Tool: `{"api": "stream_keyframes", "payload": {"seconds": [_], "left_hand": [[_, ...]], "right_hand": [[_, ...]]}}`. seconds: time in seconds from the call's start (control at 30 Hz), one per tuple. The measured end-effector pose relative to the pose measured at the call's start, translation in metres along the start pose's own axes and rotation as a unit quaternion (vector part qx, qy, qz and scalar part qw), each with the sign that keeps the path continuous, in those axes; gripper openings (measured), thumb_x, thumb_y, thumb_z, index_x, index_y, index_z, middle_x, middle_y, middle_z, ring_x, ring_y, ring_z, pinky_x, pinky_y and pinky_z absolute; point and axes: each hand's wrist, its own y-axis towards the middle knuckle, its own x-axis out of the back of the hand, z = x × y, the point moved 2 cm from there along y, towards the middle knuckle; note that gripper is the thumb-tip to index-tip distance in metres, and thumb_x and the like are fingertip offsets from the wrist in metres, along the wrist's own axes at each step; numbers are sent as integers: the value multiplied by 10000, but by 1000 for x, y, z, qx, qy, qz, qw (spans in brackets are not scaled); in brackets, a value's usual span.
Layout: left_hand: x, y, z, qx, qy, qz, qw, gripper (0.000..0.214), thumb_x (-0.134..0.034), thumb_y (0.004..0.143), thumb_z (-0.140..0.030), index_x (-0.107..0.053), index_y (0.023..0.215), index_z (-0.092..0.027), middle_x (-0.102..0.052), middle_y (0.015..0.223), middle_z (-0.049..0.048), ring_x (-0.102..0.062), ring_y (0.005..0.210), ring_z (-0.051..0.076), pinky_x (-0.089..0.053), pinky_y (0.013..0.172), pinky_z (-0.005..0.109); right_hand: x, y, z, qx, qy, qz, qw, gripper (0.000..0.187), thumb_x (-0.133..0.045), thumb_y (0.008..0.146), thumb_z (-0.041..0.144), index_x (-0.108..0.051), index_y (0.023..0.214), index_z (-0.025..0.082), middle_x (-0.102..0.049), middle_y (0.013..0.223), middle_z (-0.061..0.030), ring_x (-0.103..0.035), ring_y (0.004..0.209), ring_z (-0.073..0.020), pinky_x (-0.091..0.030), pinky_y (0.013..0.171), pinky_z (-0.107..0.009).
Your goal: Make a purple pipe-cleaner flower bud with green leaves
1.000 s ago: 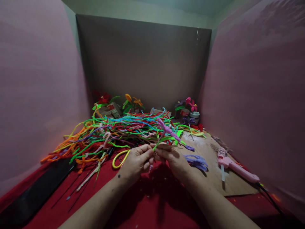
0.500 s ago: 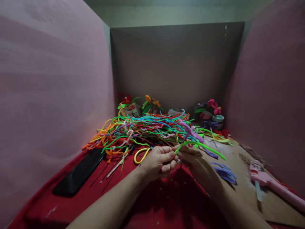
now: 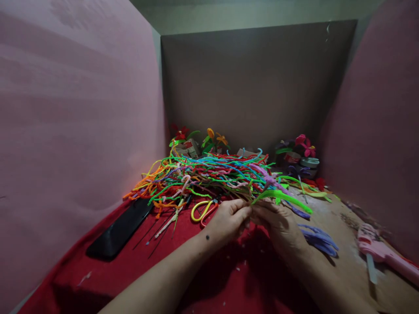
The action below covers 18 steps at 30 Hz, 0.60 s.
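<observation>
My left hand (image 3: 233, 219) is closed, its thumb and fingers pinching the near end of a bright green pipe cleaner (image 3: 290, 199). Against it, my right hand (image 3: 279, 222) is closed at the same spot, with the green length stretching to the right above its knuckles. The exact grip between the fingertips is hidden. Just beyond the fingers rises a lilac pipe-cleaner piece (image 3: 264, 172); I cannot tell whether it is held too. To the right of my right hand lie bent blue-violet pipe cleaners (image 3: 319, 240).
A heap of coloured pipe cleaners (image 3: 209, 172) spreads behind my hands. Yellow- and red-handled scissors (image 3: 200, 212) and a black phone (image 3: 119, 231) lie left. A pink glue gun (image 3: 379, 248) rests on a brown board (image 3: 350, 270). Pipe-cleaner flowers (image 3: 306, 146) stand at the back.
The view has swung slightly left, so things appear further right. The green pipe cleaner's strands now look closer together, like a narrow leaf. Both hands remain pinched together around its end.
</observation>
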Motion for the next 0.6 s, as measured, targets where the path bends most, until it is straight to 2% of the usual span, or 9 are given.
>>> {"api": "stream_keyframes", "payload": {"seconds": [0.13, 0.27, 0.4, 0.5, 0.6], "left_hand": [[0, 1, 5, -63, 105, -64, 990, 204, -533, 781, -300, -496, 638, -159, -472, 561, -45, -410, 485, 62, -336, 473, 181], [1, -1, 11, -98, 207, -115, 967, 194, -530, 802, -300, -496, 658, -174, -469, 558, -49, -423, 511, 79, -334, 517, 197], [1, -4, 14, -179, 336, -120, 917, 159, -465, 846, -233, -498, 699, -179, -488, 608, -34, -440, 545, 92, -332, 561, 212], [0, -5, 15, -230, 414, -122, 872, 189, -419, 871, -211, -504, 706, -175, -506, 628, -16, -445, 562, 102, -321, 561, 220], [1, -5, 15, -255, 442, -124, 851, 219, -385, 881, -191, -508, 701, -174, -500, 616, -13, -428, 551, 101, -305, 541, 218]], "right_hand": [[1, -1, 2, 12, -29, -24, 999, 122, -731, 611, 260, -640, 613, 179, -539, 644, 15, -493, 605, -119, -412, 566, -227], [3, -3, 2, 15, -54, -36, 998, 102, -733, 604, 275, -681, 630, 191, -566, 728, -10, -532, 726, -155, -452, 602, -224], [4, -5, -3, -18, -8, -50, 999, 123, -746, 597, 287, -693, 662, 197, -587, 757, -11, -556, 755, -162, -485, 626, -236], [3, -5, -6, -16, 2, -54, 998, 137, -753, 589, 282, -687, 661, 186, -593, 720, -6, -561, 718, -154, -487, 631, -239], [2, -5, -6, 2, -9, -48, 999, 124, -744, 601, 270, -684, 667, 184, -608, 709, -5, -562, 714, -158, -479, 635, -242]]}}
